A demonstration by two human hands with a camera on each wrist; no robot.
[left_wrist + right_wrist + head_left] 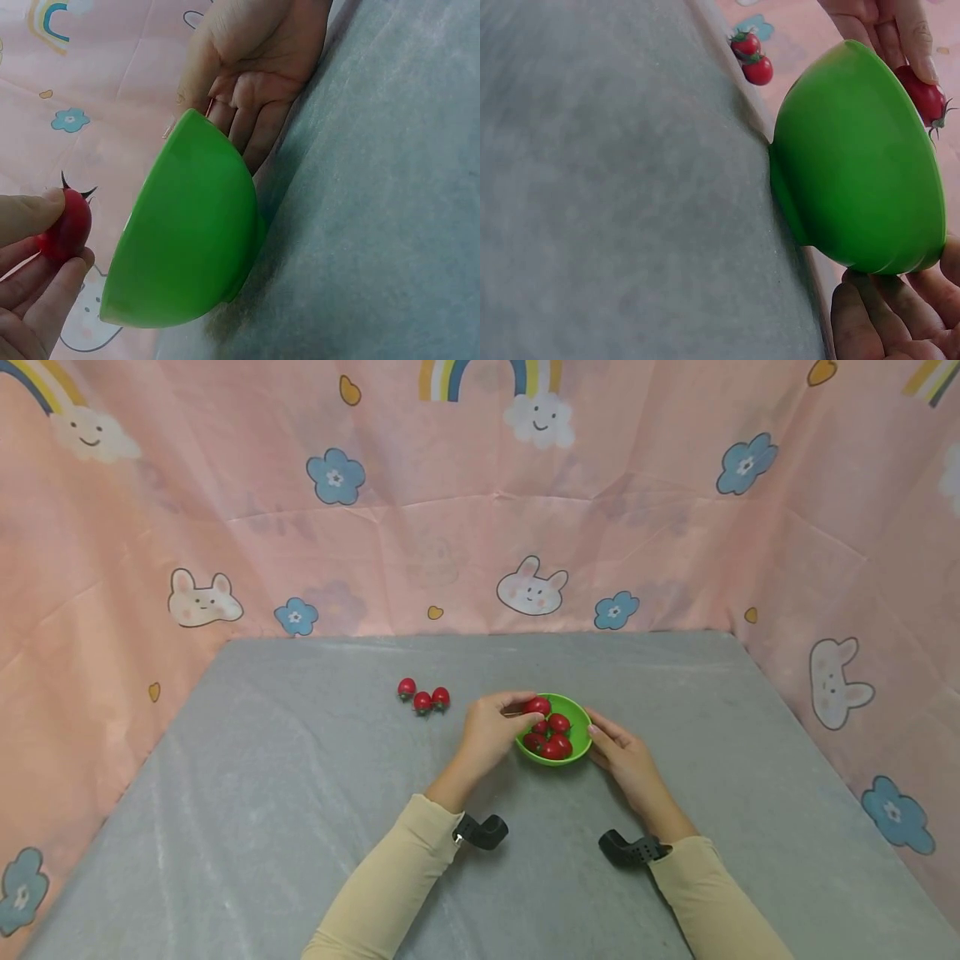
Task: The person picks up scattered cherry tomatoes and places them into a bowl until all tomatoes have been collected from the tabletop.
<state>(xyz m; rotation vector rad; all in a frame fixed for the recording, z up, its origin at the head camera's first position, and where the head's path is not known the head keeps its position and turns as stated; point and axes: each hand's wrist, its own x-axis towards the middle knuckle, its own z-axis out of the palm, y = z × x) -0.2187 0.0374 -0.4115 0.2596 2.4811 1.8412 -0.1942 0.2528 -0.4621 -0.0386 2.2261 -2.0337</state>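
Observation:
My left hand (487, 732) pinches a red cherry tomato (69, 231) with a green stem, holding it above the left side of a green bowl (187, 232). In the head view several more cherry tomatoes (558, 746) lie inside the bowl. From the right, my right hand (632, 767) grips the bowl's side, thumb at the rim and fingers against the outer wall (862, 165). The bowl stands upright on the grey-covered table; the wrist views show only its outside, so its contents are hidden there.
Three cherry tomatoes (423, 702) lie on the grey tabletop (262, 793) to the left of the bowl. Behind the table's back edge hangs a pink curtain (450, 543) printed with rabbits, flowers and rainbows. Each wrist wears a black band (480, 832).

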